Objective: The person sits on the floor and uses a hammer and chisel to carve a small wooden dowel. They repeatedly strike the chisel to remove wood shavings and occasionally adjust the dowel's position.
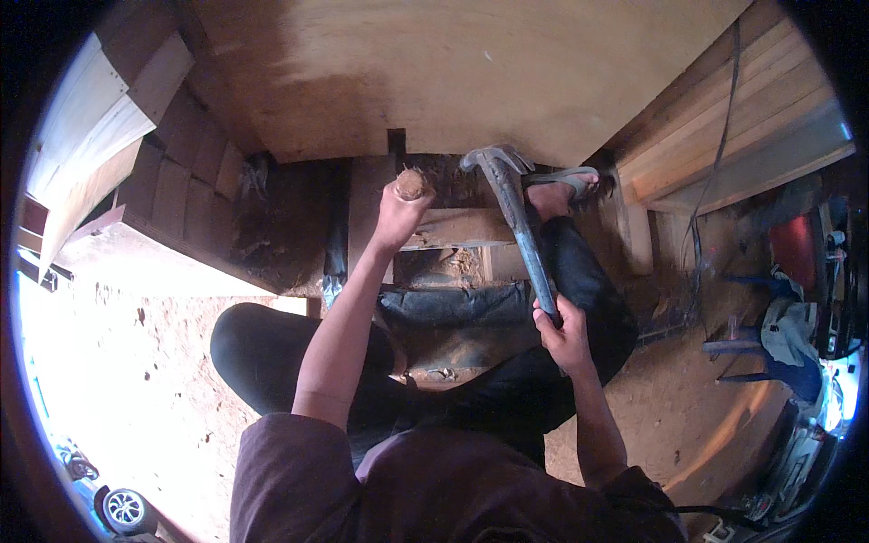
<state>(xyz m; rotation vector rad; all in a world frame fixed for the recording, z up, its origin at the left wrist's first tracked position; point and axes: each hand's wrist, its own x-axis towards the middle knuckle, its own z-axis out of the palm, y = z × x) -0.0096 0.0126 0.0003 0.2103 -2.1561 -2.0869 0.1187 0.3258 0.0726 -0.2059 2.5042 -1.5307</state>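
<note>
One claw hammer (522, 233) going on here, right hand (564, 335) with fingers clamped round its lower handle. Left hand (401, 217) has its fingers wrapped tight on a wooden handle (411, 184), frayed end showing, lower end can't tell. Wooden crosspiece (457, 226) sits between the legs, big plywood panel (471, 72) beyond, sandal (580, 181) on one foot.

The left arm (347, 330) stretched forward, the left hand (401, 220) curled in a grip. The right hand (565, 335) also gripped, farther back.
</note>
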